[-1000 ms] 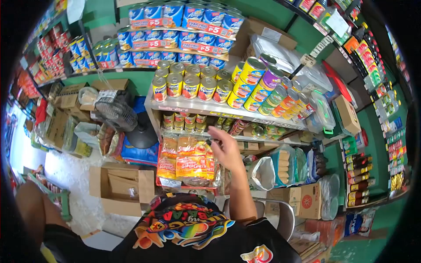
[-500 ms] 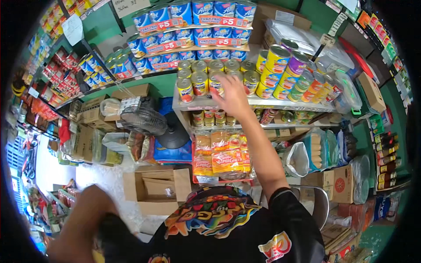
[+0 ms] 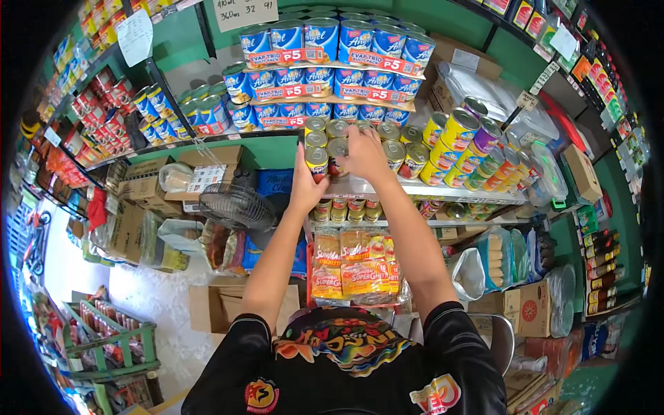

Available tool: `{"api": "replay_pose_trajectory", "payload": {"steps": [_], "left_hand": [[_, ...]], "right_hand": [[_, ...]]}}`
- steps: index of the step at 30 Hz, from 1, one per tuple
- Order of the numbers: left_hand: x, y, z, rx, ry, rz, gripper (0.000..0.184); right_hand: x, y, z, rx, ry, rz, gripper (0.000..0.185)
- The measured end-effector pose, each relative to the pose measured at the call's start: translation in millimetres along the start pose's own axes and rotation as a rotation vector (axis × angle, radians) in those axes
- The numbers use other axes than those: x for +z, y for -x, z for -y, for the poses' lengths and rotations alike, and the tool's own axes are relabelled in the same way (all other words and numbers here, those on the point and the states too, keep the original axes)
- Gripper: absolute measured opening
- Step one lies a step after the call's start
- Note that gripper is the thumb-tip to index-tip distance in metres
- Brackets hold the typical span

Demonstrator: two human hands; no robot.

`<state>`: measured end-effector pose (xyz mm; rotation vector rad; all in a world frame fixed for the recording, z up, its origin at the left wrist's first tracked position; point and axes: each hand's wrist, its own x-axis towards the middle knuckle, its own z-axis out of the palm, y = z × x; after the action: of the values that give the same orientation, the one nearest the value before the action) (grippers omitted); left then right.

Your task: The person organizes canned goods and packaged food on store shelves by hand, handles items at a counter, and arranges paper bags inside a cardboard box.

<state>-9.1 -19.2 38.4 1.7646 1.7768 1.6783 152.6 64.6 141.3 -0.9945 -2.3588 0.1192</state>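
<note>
On the metal shelf, short yellow-labelled cans (image 3: 317, 160) stand upright in close rows. My left hand (image 3: 305, 182) presses against the left side of the front corner can, fingers running back along the row and thumb across its front. My right hand (image 3: 364, 158) reaches over the neighbouring can (image 3: 338, 147), thumb near its front and fingers bent over the can tops behind. That hand partly hides the middle of the group. More yellow-labelled cans (image 3: 413, 160) stand right of it.
Stacked blue-and-white milk cans (image 3: 319, 75) rise behind the group. Taller yellow and purple cans (image 3: 456, 131) stand to the right. Below are spaghetti packs (image 3: 363, 270), a black fan (image 3: 236, 206) at the left and an open cardboard box (image 3: 207, 308) on the floor.
My left hand has come up from low at the left to the corner can. The right hand stays over the cans, its fingers now bent further around them. The view has shifted.
</note>
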Motion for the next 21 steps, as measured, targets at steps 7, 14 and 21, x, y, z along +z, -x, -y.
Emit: {"api": "replay_pose_trajectory", "payload": {"steps": [7, 14, 21], "left_hand": [[-21.3, -2.0, -17.3, -0.169, 0.174, 0.105, 0.102], [-22.4, -2.7, -16.3, -0.207, 0.188, 0.115, 0.102], [-17.3, -1.9, -12.5, -0.163, 0.162, 0.047, 0.094]], "right_hand": [[-7.5, 9.5, 6.0, -0.03, -0.028, -0.028, 0.068], [-9.7, -15.1, 10.5, -0.151, -0.035, -0.12, 0.036], [23.9, -35.7, 19.6, -0.128, 0.034, -0.143, 0.007]]}}
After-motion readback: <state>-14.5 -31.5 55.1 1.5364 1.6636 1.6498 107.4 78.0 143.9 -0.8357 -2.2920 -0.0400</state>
